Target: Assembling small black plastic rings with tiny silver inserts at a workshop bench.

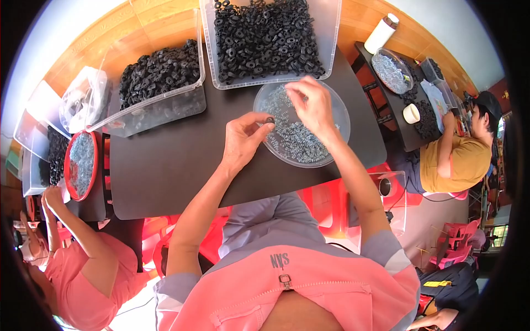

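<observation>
My left hand (245, 139) pinches a small black ring-shaped part (270, 119) between thumb and fingertips, just off the left rim of a round clear tray. Over that tray (341, 138) is my right hand (313, 105), its thumb and fingers drawn together; whatever lies in that pinch is too small to make out. Many small shiny pieces (301, 140), which look like little metal springs, cover the tray's bottom, thickest toward its near side. Behind the tray stands a clear plastic bin (270, 84) filled with black ring-shaped parts (265, 41).
A second clear bin (160, 113) of black parts stands at the back left of the dark table (171, 171). At a left table, a person in pink works beside a red-rimmed tray (95, 165). Right, a person in yellow (455, 160) sits by another tray (393, 71).
</observation>
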`<state>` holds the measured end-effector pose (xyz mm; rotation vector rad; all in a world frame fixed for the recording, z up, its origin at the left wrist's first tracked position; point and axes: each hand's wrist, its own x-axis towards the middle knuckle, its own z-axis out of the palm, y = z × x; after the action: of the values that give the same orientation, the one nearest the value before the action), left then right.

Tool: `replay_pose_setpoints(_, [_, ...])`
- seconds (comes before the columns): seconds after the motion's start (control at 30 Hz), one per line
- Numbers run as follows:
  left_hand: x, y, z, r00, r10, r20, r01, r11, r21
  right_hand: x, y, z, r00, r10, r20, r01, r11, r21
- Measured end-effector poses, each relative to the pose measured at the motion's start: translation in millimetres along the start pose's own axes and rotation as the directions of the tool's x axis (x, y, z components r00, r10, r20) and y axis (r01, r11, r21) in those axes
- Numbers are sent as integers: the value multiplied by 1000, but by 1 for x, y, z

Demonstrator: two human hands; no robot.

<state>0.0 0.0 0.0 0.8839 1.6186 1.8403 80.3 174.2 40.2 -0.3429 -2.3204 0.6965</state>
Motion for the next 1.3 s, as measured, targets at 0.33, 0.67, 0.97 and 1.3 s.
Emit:
replay_pose_setpoints(0.33, [3, -1, 0, 999, 41, -14, -41, 999, 31, 57, 38, 42, 993, 113, 32, -98, 948, -304])
replay_pose_setpoints(0.67, [3, 0, -1, 998, 66, -2, -66, 993, 93, 72, 27, 38, 970, 194, 150, -87, 845, -527])
replay_pose_setpoints(0.97, [2, 0, -1, 996, 94, -6, -93, 989, 114, 62, 39, 42, 971, -158, 179, 229, 827, -514])
replay_pose_setpoints(1.3, [1, 0, -1, 997, 75, -1, -74, 990, 116, 59, 43, 33, 986, -112, 122, 151, 912, -382])
